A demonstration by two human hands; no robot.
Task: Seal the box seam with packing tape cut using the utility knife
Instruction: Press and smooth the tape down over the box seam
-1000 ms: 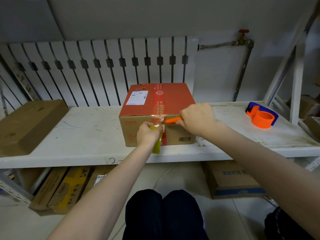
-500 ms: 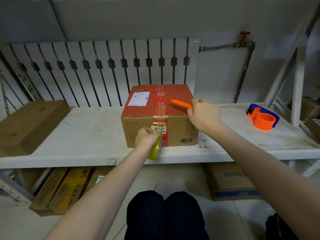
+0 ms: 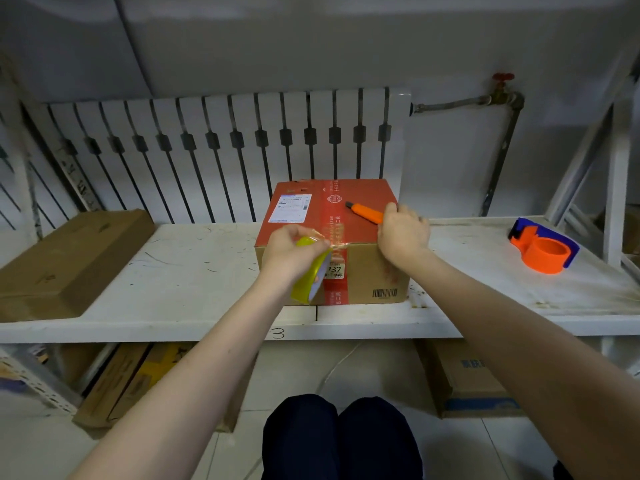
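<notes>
Box (image 3: 360, 216) sits mid-shelf (image 3: 194, 271), near the front edge. Left hand (image 3: 294, 254) grips the tape roll (image 3: 310, 278) against the box front. Right hand (image 3: 401, 233) grips the orange knife (image 3: 365, 212) above the box top.

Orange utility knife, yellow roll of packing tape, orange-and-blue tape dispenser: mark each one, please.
Orange utility knife (image 3: 366, 212), head view, middle of handle.
Yellow roll of packing tape (image 3: 309, 277), head view, outer rim.
Orange-and-blue tape dispenser (image 3: 545, 251), head view, orange drum.

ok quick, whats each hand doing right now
Left hand: closed on the yellow tape roll, by the box front edge.
Right hand: closed on the orange knife, resting on the box's right top edge.
</notes>
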